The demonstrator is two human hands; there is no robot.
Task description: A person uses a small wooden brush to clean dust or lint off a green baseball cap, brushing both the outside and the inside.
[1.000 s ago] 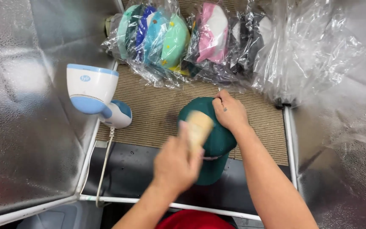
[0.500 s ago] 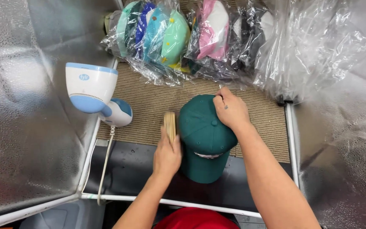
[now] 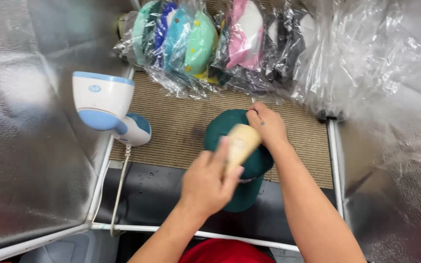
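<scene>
A dark green cap lies on the woven mat, its brim toward me. My left hand grips a pale wooden brush and holds it over the cap's crown, blurred with motion. My right hand rests on the far top of the cap with its fingers closed on the fabric, holding it down. Part of the cap's crown and brim is hidden under my left hand.
A white and blue handheld steamer stands at the mat's left edge with its cord trailing down. Several caps in clear plastic bags line the back. Reflective silver walls close in both sides. Something red shows at the bottom.
My left hand has swept the brush from the cap's left side up and right onto the crown. My right hand has stayed on the cap.
</scene>
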